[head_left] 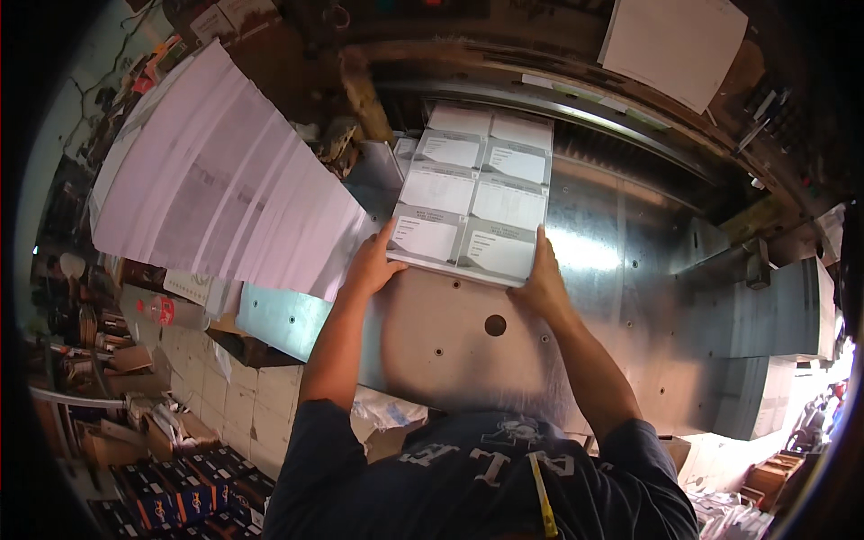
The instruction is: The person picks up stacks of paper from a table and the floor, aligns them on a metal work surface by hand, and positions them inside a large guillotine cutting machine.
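A stack of printed sheets [472, 193], with rows of white and grey panels, lies flat on a shiny metal table [594, 306]. Its far end reaches under the dark edge of a machine. My left hand [369, 265] presses the stack's near left corner, thumb along the front edge and fingers up the side. On the opposite side, my right hand [543, 286] holds the near right corner, its fingers pointing away along the edge. Both hands grip the stack between them. Just left of my left hand rises a tall, fanned stack of white paper [225, 180].
More paper stacks stand at the right, one [778, 306] behind another [756, 391]. A pale sheet [675, 49] hangs at the upper right. A round hole [495, 325] pierces the tabletop near me. Blue and orange boxes [184, 495] sit low at the left.
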Demonstrator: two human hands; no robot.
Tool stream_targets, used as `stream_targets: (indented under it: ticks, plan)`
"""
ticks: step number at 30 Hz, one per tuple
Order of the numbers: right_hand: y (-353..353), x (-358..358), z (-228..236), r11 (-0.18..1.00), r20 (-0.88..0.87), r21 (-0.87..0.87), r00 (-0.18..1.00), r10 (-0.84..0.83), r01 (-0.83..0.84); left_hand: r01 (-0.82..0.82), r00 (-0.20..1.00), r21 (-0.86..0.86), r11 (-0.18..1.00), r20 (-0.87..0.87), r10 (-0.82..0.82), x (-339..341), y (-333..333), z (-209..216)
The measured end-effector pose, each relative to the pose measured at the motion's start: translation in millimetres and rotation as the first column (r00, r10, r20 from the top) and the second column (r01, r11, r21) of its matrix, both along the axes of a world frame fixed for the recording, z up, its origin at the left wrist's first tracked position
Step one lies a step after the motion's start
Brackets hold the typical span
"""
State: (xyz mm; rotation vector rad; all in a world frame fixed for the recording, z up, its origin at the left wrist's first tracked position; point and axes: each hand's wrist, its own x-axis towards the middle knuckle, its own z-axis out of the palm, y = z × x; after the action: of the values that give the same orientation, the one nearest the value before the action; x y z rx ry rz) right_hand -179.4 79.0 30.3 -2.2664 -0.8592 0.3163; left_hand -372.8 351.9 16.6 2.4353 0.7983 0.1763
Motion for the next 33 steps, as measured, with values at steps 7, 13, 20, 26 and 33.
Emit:
stream_targets:
  ticks: [7,13,20,26,33]
  plan:
    - [-3.1,3.0,2.0,0.997,-0.103,-0.008,0.992,0.075,-0.077,-0.058,0.994,-0.294,0.954,0.073,0.083,-7.3,13.2,-10.8]
    - [-8.3,11.3,13.9,0.974,-0.705,0.164,0.709,0.005,0.157,-0.45,0.729,-0.476,0.756,0.293,0.619,-29.2,-48.0,-22.3]
    - [12.7,14.7,17.7,0.871,-0.828,0.079,0.518,-0.214,0.485,0.336,0.38,-0.933,-0.129,0.01,0.925,59.0,-149.8,19.1]
    - [4.6,36.8,5.0,0.899,-0.848,0.089,0.506,-0.157,0.429,0.364,0.335,-0.914,-0.179,-0.051,0.941,66.0,-152.7,17.9]
    - [0.4,49.1,4.9,0.888,-0.939,0.148,0.343,-0.012,0.436,0.254,0.317,-0.963,-0.09,-0.005,0.948,68.4,-171.2,17.5]
